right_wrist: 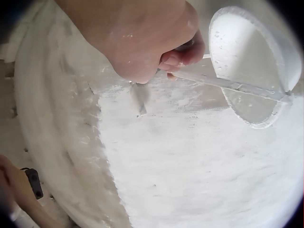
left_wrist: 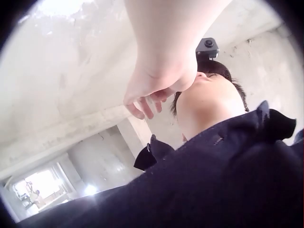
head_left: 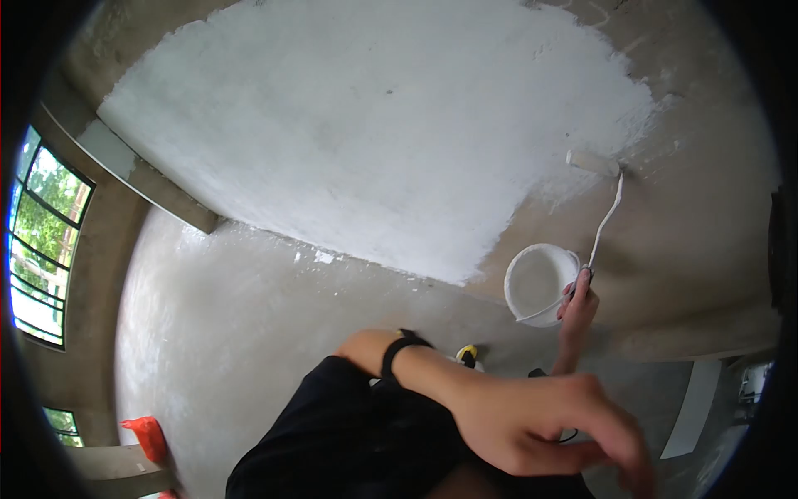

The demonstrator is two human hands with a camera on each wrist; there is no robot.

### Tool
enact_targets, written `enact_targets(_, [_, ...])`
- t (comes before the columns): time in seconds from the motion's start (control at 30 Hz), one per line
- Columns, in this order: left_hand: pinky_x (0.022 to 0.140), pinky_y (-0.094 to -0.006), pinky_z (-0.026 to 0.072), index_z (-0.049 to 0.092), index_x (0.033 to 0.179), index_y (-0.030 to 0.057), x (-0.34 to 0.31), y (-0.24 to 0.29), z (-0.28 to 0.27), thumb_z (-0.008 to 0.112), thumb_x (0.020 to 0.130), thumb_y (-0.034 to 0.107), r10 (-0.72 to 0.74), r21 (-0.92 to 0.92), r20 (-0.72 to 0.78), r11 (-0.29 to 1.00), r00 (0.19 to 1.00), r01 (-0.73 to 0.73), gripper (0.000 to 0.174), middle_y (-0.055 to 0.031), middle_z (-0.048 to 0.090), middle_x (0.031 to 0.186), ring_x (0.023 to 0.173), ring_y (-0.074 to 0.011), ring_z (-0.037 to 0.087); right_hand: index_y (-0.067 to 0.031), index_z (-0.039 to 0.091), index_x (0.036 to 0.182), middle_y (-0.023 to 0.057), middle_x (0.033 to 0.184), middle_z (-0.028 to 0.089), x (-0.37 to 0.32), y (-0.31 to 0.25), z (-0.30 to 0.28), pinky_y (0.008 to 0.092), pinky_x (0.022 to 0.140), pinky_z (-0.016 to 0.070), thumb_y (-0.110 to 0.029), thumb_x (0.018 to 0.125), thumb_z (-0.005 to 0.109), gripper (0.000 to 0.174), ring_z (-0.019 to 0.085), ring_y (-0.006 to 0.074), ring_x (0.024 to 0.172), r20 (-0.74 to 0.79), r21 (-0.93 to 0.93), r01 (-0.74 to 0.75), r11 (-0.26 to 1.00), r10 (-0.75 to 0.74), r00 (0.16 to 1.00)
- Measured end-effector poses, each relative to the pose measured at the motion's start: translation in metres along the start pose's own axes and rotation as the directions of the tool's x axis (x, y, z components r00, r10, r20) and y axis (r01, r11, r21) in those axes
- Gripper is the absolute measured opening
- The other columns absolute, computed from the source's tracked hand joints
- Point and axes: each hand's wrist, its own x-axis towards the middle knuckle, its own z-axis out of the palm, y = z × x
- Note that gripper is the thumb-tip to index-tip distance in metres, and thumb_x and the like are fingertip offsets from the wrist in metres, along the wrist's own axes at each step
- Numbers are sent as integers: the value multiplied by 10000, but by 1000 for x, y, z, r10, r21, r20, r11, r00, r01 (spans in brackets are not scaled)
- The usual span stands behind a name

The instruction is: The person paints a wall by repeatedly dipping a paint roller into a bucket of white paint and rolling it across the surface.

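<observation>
In the head view my right hand [head_left: 579, 308] grips the dark handle of a paint roller [head_left: 593, 162], whose white sleeve is at the wall by the edge of the white paint. A white bucket [head_left: 509, 279] hangs beside that hand, its handle [right_wrist: 232, 84] running to the curled fingers in the right wrist view. My left hand [head_left: 544, 420] reaches across the lower front, away from the bucket and roller. Its fingers hang loosely bent and hold nothing, also visible in the left wrist view as a hand [left_wrist: 159, 80] near the chin.
White paint [head_left: 374, 116] covers much of the wall, with bare brown-grey wall [head_left: 698, 200] to its right. Paint spots mark the grey floor [head_left: 249, 333]. A ledge [head_left: 179, 195] and windows stand at left, an orange bag [head_left: 148, 438] at lower left, and a pale panel [head_left: 692, 407] at lower right.
</observation>
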Motion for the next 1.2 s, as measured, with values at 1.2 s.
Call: enact_targets(1.2, [495,-237,539,663,1019,-46,-57,92,28,714,872,105,382,711,-289,699,878,-70,217,-132,707,768,621,-204,691,-59,482,661,-45,483,313,6,-13,-4,242,368,246,-581,972,471,607,298,67,381,37,85,-33,996,30,999])
